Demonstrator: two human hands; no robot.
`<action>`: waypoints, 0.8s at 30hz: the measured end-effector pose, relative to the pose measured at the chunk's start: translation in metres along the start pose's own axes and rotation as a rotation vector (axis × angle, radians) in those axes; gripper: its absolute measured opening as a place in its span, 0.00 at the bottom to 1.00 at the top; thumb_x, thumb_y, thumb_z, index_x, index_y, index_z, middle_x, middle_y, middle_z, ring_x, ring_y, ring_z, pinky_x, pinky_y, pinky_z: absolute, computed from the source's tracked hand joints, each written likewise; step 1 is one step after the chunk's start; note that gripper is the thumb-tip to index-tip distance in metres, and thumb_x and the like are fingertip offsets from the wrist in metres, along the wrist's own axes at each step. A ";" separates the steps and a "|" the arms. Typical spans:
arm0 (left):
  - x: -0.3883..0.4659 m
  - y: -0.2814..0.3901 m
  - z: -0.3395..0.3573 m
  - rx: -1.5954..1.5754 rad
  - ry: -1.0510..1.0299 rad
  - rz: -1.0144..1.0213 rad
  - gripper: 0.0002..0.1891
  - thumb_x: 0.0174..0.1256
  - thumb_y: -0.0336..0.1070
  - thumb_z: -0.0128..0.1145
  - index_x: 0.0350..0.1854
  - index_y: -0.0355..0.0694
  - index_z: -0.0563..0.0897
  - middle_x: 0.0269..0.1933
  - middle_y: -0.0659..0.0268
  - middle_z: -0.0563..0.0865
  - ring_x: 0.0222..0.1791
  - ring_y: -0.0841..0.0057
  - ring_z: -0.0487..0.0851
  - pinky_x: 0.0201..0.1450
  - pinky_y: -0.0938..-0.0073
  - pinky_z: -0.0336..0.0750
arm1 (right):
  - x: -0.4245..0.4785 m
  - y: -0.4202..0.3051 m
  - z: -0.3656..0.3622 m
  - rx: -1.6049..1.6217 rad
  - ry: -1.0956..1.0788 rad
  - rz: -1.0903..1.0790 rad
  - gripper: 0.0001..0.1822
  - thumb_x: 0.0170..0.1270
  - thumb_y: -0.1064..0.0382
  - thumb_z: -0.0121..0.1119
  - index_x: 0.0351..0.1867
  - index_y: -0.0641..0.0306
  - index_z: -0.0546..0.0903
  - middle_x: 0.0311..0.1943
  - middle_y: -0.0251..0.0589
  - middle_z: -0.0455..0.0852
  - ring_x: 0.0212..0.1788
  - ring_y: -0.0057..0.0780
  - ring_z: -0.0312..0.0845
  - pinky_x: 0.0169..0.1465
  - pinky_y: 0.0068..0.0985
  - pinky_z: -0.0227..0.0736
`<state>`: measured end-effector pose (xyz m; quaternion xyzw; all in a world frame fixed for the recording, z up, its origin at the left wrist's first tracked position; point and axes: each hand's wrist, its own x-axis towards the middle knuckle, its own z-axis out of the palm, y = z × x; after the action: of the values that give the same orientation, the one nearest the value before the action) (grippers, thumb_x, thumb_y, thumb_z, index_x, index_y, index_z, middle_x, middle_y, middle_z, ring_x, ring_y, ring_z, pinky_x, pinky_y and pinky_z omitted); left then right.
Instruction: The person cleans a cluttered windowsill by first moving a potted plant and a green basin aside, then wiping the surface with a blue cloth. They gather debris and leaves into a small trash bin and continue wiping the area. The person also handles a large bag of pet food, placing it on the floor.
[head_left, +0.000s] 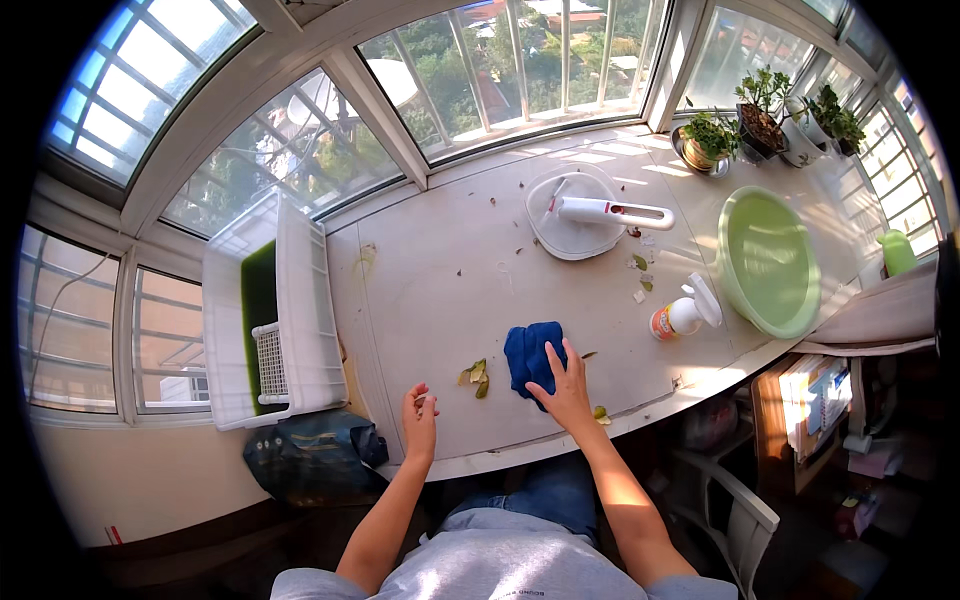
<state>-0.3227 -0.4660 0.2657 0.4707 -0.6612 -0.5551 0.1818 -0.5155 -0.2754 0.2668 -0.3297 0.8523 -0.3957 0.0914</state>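
Note:
A folded dark-blue cloth (534, 360) lies on the pale tabletop (435, 315) in front of me. My right hand (562, 382) holds it flat against the surface, thumb and fingers spread over its right side. To the left, my left hand (420, 424) hovers near the front edge with its fingers apart and nothing in them. Between the two hands lie some yellow-green withered leaves (477, 376). Another small leaf (601, 415) is just beside my right wrist.
A handheld white appliance (615, 212) rests on a translucent lid (555, 236). Rightward stand a white spray bottle (679, 316), a green basin (772, 262) and potted plants (761, 131). A white plastic tub (304, 315) containing green liquid is at left; a dark bag (311, 457) sits below it.

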 end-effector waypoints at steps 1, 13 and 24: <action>-0.004 -0.013 -0.006 0.047 -0.019 -0.006 0.16 0.65 0.33 0.51 0.54 0.38 0.72 0.50 0.66 0.75 0.45 0.80 0.75 0.40 0.80 0.73 | 0.003 0.001 0.018 -0.095 -0.034 0.010 0.37 0.51 0.56 0.67 0.63 0.57 0.65 0.65 0.54 0.55 0.63 0.52 0.54 0.63 0.43 0.57; -0.006 -0.005 0.033 0.603 -0.388 0.604 0.26 0.51 0.29 0.61 0.57 0.42 0.74 0.67 0.52 0.60 0.63 0.52 0.61 0.65 0.59 0.59 | -0.012 0.022 -0.002 0.298 0.443 0.261 0.18 0.53 0.72 0.50 0.48 0.64 0.74 0.49 0.45 0.76 0.53 0.41 0.69 0.59 0.34 0.63; -0.034 -0.021 0.044 0.626 -0.448 0.609 0.26 0.53 0.30 0.60 0.58 0.39 0.72 0.67 0.52 0.60 0.64 0.52 0.60 0.65 0.58 0.57 | -0.112 0.111 -0.023 0.646 0.845 0.719 0.21 0.65 0.60 0.45 0.57 0.66 0.69 0.55 0.45 0.73 0.57 0.36 0.69 0.60 0.33 0.63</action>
<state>-0.3308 -0.4118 0.2423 0.1570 -0.9269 -0.3387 0.0391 -0.4938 -0.1378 0.1888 0.2052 0.7100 -0.6729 -0.0306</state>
